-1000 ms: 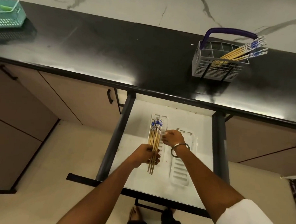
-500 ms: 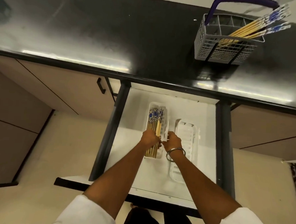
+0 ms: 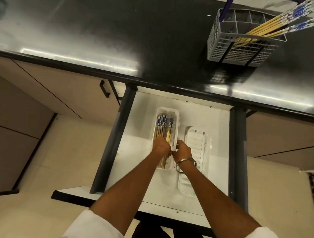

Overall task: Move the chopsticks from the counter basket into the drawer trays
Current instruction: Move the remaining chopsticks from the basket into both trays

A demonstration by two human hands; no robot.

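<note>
The open drawer (image 3: pixel 216 122) holds two white trays; my chopsticks (image 3: pixel 163 126) lie in the left tray (image 3: pixel 168 111), more wait in the counter basket (image 3: pixel 241 48). My left hand (image 3: pixel 161 147) is closed on the bundle, and my right hand (image 3: pixel 182 150) pinches the tray edge; I'd settle the tips level before letting go

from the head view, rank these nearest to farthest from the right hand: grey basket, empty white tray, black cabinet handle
1. Empty white tray: in the drawer, right beside the right hand.
2. Black cabinet handle: up and left, on the cabinet front.
3. Grey basket: on the counter, far upper right.
</note>
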